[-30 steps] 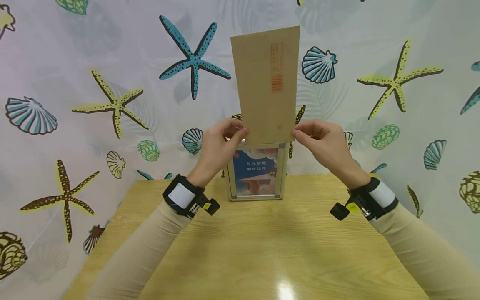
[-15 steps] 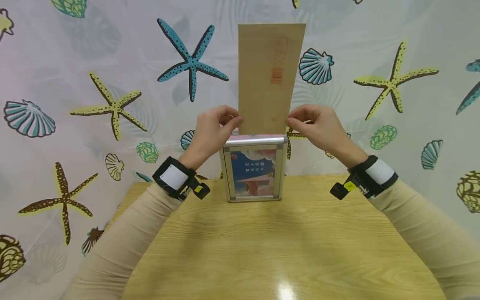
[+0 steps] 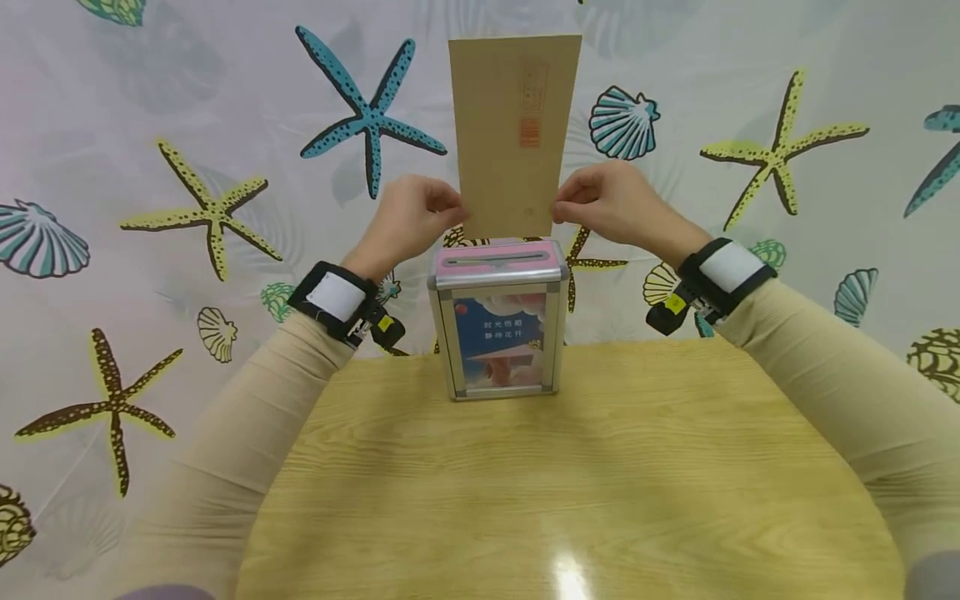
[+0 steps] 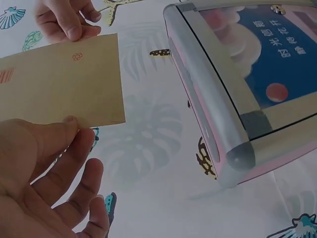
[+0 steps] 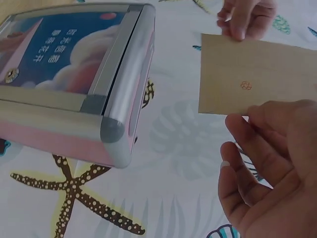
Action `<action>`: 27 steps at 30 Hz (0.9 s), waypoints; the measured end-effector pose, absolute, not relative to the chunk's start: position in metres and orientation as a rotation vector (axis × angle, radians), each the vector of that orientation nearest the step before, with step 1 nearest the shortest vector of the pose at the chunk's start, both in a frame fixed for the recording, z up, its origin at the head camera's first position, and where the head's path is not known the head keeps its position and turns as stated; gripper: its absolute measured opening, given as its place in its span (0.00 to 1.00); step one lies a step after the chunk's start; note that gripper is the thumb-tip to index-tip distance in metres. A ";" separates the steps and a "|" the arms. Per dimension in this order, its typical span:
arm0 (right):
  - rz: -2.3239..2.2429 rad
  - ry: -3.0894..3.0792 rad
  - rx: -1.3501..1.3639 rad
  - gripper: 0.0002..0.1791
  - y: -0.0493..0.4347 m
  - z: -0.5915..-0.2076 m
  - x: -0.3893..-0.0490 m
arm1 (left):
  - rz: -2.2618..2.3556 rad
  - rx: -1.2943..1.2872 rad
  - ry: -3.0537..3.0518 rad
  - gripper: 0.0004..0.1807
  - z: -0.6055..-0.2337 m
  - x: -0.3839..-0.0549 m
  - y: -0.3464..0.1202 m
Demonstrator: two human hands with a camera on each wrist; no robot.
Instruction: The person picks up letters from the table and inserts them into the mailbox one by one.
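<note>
A brown paper envelope [image 3: 510, 142] with red print stands upright in the air, held near its lower corners. My left hand [image 3: 411, 218] pinches its left edge between thumb and forefinger. On the opposite edge, my right hand [image 3: 618, 204] pinches it the same way. Below the envelope is a pink mailbox [image 3: 495, 321] with silver edges, a narrow slot in its top and a blue picture on its front. Both wrist views show a gap between the bottom edge of the envelope [image 4: 99, 82] and the slotted top of the mailbox [image 5: 131, 99].
The mailbox stands toward the back of a light wooden table [image 3: 480, 475]. Behind it hangs a white curtain [image 3: 667, 50] printed with starfish and shells. Each forearm wears a black wrist strap with a small camera.
Both hands have raised the envelope, moving slightly left in the last half second. The mailbox's slotted top, hidden at first, now shows fully below it.
</note>
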State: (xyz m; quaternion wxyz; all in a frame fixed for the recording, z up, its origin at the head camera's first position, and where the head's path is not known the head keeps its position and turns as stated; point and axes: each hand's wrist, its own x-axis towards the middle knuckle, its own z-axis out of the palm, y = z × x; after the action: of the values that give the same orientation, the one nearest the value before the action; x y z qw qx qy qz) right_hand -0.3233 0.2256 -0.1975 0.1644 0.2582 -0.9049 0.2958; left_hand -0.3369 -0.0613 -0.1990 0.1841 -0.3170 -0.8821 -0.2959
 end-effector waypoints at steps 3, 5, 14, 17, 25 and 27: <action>0.831 -2.610 0.741 0.08 0.223 -0.197 -0.329 | -0.791 -0.895 -2.537 0.09 -0.193 -0.340 -0.062; 0.815 -2.621 0.758 0.08 0.221 -0.196 -0.333 | -0.776 -0.892 -2.565 0.09 -0.190 -0.343 -0.063; 0.759 -2.727 0.736 0.08 0.212 -0.190 -0.349 | -0.758 -0.852 -2.678 0.09 -0.196 -0.361 -0.062; 0.759 -2.756 0.695 0.08 0.212 -0.192 -0.354 | -0.752 -0.851 -2.695 0.09 -0.200 -0.368 -0.060; 0.761 -2.828 0.648 0.08 0.208 -0.212 -0.365 | -0.709 -0.839 -2.735 0.08 -0.216 -0.376 -0.060; 0.764 -2.842 0.649 0.08 0.207 -0.218 -0.366 | -0.740 -0.819 -2.760 0.08 -0.222 -0.377 -0.060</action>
State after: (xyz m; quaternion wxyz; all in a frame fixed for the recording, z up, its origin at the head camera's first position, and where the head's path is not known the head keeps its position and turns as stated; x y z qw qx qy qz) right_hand -0.3657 0.2067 -0.2179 0.0641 0.2150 -0.9411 0.2529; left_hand -0.3767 -0.0604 -0.2219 0.0844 -0.2747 -0.9251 -0.2481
